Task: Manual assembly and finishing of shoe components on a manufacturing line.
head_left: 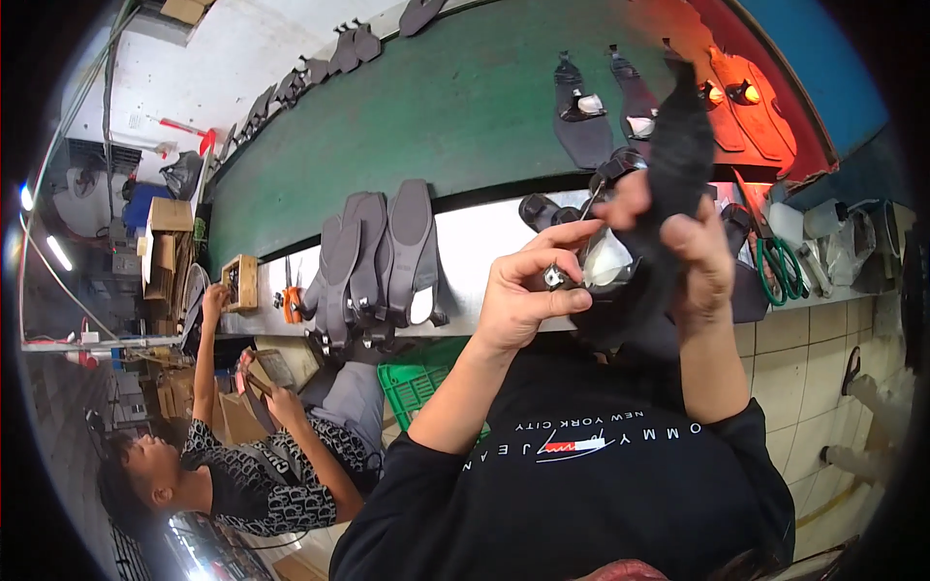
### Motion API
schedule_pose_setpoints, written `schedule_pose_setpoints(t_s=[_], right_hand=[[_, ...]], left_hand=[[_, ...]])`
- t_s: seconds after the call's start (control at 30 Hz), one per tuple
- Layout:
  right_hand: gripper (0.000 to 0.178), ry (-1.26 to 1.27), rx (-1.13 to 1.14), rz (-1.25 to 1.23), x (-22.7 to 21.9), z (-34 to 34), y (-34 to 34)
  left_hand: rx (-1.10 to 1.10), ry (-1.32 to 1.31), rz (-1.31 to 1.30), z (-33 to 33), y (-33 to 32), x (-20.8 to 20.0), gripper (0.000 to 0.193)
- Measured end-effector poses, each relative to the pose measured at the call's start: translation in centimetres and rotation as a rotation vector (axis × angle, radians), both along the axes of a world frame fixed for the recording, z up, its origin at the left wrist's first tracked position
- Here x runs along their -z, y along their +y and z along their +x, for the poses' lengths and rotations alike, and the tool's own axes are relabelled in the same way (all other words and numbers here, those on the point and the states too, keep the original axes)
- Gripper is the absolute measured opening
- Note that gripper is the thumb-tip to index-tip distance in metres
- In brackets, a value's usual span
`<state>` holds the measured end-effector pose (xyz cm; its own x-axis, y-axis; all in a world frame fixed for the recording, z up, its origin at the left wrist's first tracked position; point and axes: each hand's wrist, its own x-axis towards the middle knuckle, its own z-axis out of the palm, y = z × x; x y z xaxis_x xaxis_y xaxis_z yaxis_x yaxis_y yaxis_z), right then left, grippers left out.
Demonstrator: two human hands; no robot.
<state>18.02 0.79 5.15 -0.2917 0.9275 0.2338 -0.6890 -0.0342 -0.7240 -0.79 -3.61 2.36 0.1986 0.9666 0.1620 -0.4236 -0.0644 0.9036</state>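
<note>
In front of my chest I hold a black sandal (683, 136), its long sole raised on end and blurred by motion. My right hand (699, 259) grips it along the sole, thumb and fingers bent round its edges. My left hand (531, 295) is closed at the strap side, pinching a dark piece with a small pale round end (554, 278); what this piece is, I cannot make out. White padding (607, 259) shows between the straps, beside my left fingers. Behind my hands, more dark strapped sandals (542, 208) lie on the bench edge, partly hidden.
A green conveyor belt (436, 107) carries sandals, some under an orange-red glow (751, 107). Several grey soles (368, 252) are piled left on the metal ledge. Green-handled scissors (778, 266) hang at right. A co-worker (262, 474) at left holds a sandal near a green crate (421, 387).
</note>
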Motion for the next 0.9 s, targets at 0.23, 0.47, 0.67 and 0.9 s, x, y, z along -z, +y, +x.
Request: schedule_pose_setpoints(t_s=[0.23, 0.47, 0.67, 0.9], right_hand=[[0.046, -0.456, 0.155, 0.19, 0.1, 1.2, -3.0], [0.031, -0.867, 0.164, 0.359, -0.1, 0.6, -6.0], [0.055, -0.952, 0.071, 0.401, -0.4, 0.5, -6.5], [0.043, -0.888, 0.208, 0.471, 1.7, 0.2, -7.2]], left_hand=[[-0.079, -0.195, -0.362, -2.8, -2.9, 1.3, 0.029], [-0.118, -0.174, -0.301, -2.7, -4.1, 1.9, 0.033], [-0.097, -0.173, -0.218, -3.3, -4.3, 1.9, 0.035], [-0.042, -0.194, -0.212, -3.1, -4.3, 1.9, 0.033]])
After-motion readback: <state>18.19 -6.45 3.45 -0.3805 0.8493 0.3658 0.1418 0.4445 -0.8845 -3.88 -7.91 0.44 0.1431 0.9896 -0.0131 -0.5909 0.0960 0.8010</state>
